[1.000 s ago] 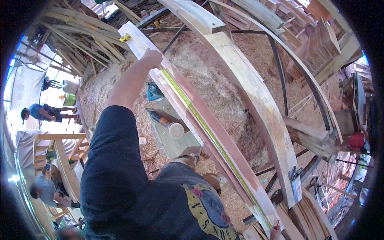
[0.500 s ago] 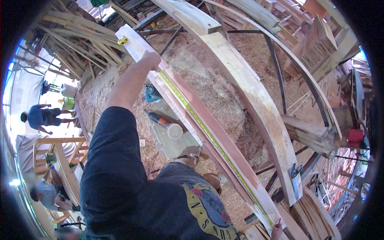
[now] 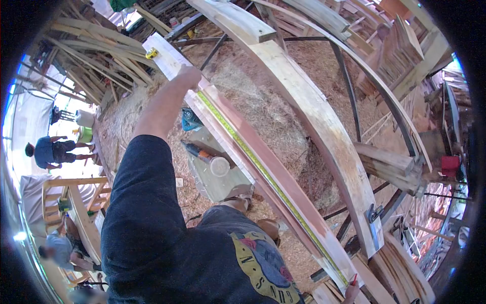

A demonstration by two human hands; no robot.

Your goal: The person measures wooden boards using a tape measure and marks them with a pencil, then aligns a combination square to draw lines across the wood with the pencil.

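Note:
A long wooden board (image 3: 263, 152), reddish along much of its length and pale at the ends, runs diagonally in front of me. Along it lies the yellow blade of a tape measure (image 3: 238, 142), its yellow case (image 3: 151, 52) resting near the far end. My left hand (image 3: 190, 77) is closed over the tape and board not far from the case; its fingertips are mostly hidden. Down at the near end, my right hand (image 3: 352, 293) pinches a slim red pencil (image 3: 354, 277), its tip beside the end of the tape. Part of that hand lies outside the view.
Beyond the board stands a large curved timber (image 3: 309, 111) with a clamp (image 3: 374, 214) on it. Beneath, an orange-and-dark power tool (image 3: 198, 152) and a white round lid (image 3: 219, 166) lie on a panel. Scrap planks (image 3: 96, 45) are piled upper left. Other people (image 3: 55, 152) are at left.
The view has shifted slightly. Both hands keep their places on the board and tape, and a person at the left has changed arm position a little.

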